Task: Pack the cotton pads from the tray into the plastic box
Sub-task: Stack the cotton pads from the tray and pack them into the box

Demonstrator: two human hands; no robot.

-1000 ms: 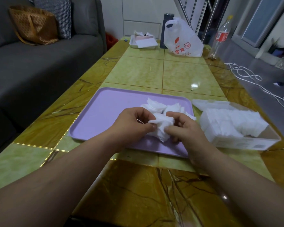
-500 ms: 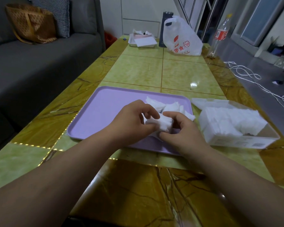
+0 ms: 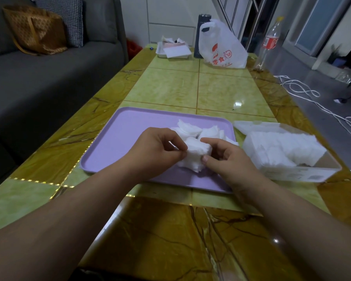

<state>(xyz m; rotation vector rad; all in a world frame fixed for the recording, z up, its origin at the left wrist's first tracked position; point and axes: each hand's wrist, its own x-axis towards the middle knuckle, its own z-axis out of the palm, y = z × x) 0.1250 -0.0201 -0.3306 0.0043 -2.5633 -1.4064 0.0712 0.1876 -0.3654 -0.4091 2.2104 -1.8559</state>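
Note:
A lilac tray (image 3: pixel 130 134) lies on the green and brown table. Between my two hands, over the tray's right half, is a small stack of white cotton pads (image 3: pixel 197 152). My left hand (image 3: pixel 156 150) pinches the stack's left side with curled fingers. From the right, my right hand (image 3: pixel 225 157) grips it with thumb in front and fingers on top. More loose cotton pads (image 3: pixel 190 128) lie on the tray behind my hands. To the right of the tray stands the clear plastic box (image 3: pixel 330 168), holding many white pads (image 3: pixel 282 147).
At the table's far end stand a white plastic bag (image 3: pixel 223 47), a dark flask (image 3: pixel 203 21), a small tray of papers (image 3: pixel 174 50) and a clear bottle (image 3: pixel 268 43). A grey sofa (image 3: pixel 49 78) runs along the left. White cables (image 3: pixel 312 98) lie on the floor at right.
Both hands have squeezed the pads from a loose bunch into a tighter stack and lifted it slightly; they stay over the tray's right half.

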